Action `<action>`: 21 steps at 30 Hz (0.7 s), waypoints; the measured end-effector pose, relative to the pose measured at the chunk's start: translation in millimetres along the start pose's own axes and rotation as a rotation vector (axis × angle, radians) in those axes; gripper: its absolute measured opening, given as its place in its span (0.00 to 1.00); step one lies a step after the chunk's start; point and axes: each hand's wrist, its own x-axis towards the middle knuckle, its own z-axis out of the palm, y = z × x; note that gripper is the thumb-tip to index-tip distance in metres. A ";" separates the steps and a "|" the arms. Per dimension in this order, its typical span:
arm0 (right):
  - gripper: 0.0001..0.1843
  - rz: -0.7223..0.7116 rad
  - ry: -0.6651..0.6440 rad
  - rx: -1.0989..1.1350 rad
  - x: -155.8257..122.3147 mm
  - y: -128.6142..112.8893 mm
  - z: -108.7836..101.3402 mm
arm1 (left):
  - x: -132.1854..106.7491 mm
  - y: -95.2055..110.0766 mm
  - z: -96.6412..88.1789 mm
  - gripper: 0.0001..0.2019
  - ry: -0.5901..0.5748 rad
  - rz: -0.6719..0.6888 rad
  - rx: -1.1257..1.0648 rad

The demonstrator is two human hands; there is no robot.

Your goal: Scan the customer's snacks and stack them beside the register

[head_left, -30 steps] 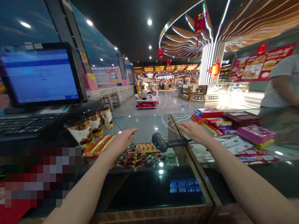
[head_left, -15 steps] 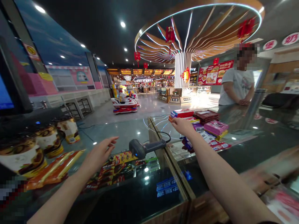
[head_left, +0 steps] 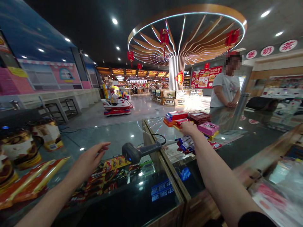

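Note:
My left hand (head_left: 91, 157) hovers over the glass counter (head_left: 123, 134) with its fingers stretched out and nothing in them. To its right a black barcode scanner (head_left: 139, 152) lies on the counter, its cable trailing behind. My right hand (head_left: 189, 128) reaches into a pile of packaged snacks, fingers curled down on a red and yellow snack packet (head_left: 178, 123); the fingertips are partly hidden. Around it are a stack of red and orange packets (head_left: 174, 117), brown packets (head_left: 200, 116), a pink packet (head_left: 208, 128) and blue-and-white wrapped packets (head_left: 186, 145).
Large printed cups (head_left: 47, 134) and orange-gold packets (head_left: 35, 181) stand at the left. More goods (head_left: 106, 175) show beneath the glass. A person in a white shirt (head_left: 224, 90) stands across the counter at the right, beside a grey post (head_left: 240, 102).
My right hand has shifted from the left stack's near edge to a packet deeper in the pile. My left hand remains outstretched. The view has turned slightly right.

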 end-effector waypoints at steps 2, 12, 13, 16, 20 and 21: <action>0.20 0.004 -0.010 -0.007 2.3 2.1 5.3 | 0.0 0.3 0.3 0.25 -0.003 -0.002 -0.003; 0.20 -0.084 -0.009 0.010 4.5 -7.7 12.0 | -3.9 7.5 -2.0 0.25 -0.005 -0.001 -0.029; 0.19 -0.097 -0.015 0.023 4.6 -9.5 12.2 | -3.8 7.8 -1.8 0.26 -0.004 -0.004 -0.028; 0.18 -0.140 -0.035 0.058 6.3 -13.6 14.5 | -2.5 7.1 0.3 0.26 -0.004 -0.004 -0.033; 0.21 -0.214 -0.031 0.081 10.5 -16.8 21.5 | -1.2 6.4 2.8 0.25 -0.011 -0.004 -0.035; 0.23 -0.238 -0.023 0.084 11.3 -17.6 23.5 | -0.9 6.8 2.6 0.25 -0.008 -0.006 -0.035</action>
